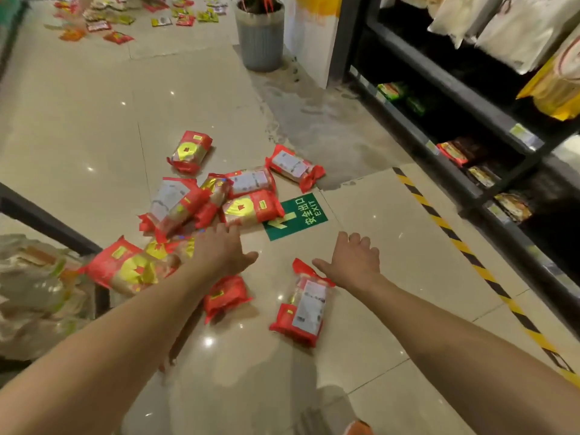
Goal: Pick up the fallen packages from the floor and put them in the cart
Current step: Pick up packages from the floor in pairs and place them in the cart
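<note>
Several red and gold packages lie scattered on the beige tiled floor (78, 127). One package (190, 151) lies apart at the back, a heap (251, 207) sits in the middle, and another package (303, 306) lies nearest me. My left hand (221, 249) reaches over the heap's near edge, fingers spread, holding nothing. My right hand (353, 259) hovers open just above the near package's top end. The cart (47, 219) shows as a dark frame at the left, with bagged goods (34, 290) in it.
A dark store shelf (489, 120) with bagged goods runs along the right, edged by yellow-black floor tape (464, 246). A green exit sticker (296, 216) lies on the floor. A grey ribbed pot (260, 39) stands at the back. More small packets (119, 20) litter the far floor.
</note>
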The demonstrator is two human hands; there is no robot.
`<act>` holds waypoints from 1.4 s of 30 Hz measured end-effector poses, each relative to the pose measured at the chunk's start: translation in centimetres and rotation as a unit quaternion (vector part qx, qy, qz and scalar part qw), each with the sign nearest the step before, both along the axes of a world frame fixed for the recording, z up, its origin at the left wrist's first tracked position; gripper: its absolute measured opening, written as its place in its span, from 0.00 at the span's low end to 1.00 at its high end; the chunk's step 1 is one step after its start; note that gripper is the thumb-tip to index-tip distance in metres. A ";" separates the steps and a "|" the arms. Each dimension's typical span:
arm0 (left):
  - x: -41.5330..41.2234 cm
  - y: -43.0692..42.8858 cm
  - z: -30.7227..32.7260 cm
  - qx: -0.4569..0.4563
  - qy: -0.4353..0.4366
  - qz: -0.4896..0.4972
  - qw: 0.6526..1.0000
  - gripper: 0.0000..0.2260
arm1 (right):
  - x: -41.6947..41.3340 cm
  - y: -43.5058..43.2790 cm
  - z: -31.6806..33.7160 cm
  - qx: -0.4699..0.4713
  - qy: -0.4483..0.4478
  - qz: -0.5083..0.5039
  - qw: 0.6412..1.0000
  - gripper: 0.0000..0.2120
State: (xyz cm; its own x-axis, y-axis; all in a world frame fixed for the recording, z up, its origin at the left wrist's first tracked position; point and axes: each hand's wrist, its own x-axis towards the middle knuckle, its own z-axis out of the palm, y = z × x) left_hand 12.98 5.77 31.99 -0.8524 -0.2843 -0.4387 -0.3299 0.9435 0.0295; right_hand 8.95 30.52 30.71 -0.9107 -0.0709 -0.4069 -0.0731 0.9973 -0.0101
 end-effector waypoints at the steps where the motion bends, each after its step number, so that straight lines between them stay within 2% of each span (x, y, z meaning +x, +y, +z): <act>1: -0.2 0.2 -3.4 0.000 -0.002 0.001 1.000 0.39 | -0.3 0.2 -3.5 0.004 0.000 0.005 1.000 0.43; 5: -0.9 -0.3 -17.1 0.006 0.007 -0.007 1.000 0.36 | -0.8 0.7 -17.7 0.004 -0.012 -0.002 1.000 0.45; 9: -1.2 -1.5 -27.3 0.009 0.069 -0.015 0.997 0.33 | -0.8 1.2 -29.8 -0.025 -0.040 -0.071 0.996 0.50; 13: -2.0 -2.9 -33.4 -0.011 0.115 -0.016 0.993 0.31 | -1.8 1.1 -39.6 -0.093 -0.092 -0.187 0.974 0.69; 15: -2.2 -3.2 -35.3 -0.020 0.128 -0.020 0.991 0.32 | -2.5 1.3 -43.5 -0.113 -0.108 -0.226 0.962 0.73; 19: -1.9 -3.3 -35.5 -0.033 0.116 -0.019 0.993 0.32 | -0.9 1.9 -46.9 -0.206 -0.133 -0.313 0.918 0.58; 21: -1.8 -2.8 -34.9 -0.019 0.122 -0.013 0.992 0.32 | 0.6 2.2 -47.5 -0.239 -0.143 -0.354 0.893 0.55; 24: -1.4 -2.4 -35.3 -0.006 0.121 -0.014 0.993 0.32 | 1.2 2.8 -48.8 -0.294 -0.155 -0.371 0.867 0.59; 27: -1.4 -2.8 -36.2 -0.018 0.104 -0.013 0.994 0.34 | -0.7 4.3 -54.0 -0.320 -0.136 -0.370 0.861 0.74; 29: -1.8 -3.1 -36.2 -0.009 0.112 0.005 0.994 0.34 | -2.3 5.1 -58.3 -0.345 -0.133 -0.385 0.846 0.70; 32: -2.3 -3.6 -35.9 0.023 0.128 0.044 0.991 0.34 | -2.7 3.8 -56.7 -0.382 -0.104 -0.428 0.813 0.63; 35: -1.5 -4.1 -36.6 0.045 0.116 0.113 0.986 0.34 | -1.4 0.2 -49.1 -0.386 -0.101 -0.393 0.829 0.48; 37: -0.6 -4.9 -37.3 0.050 0.120 0.165 0.978 0.36 | -1.5 -1.6 -46.7 -0.411 -0.101 -0.367 0.828 0.38; 42: 0.0 -7.2 -38.4 0.023 0.210 0.240 0.948 0.37 | -2.6 -5.8 -44.5 -0.449 -0.067 -0.317 0.833 0.40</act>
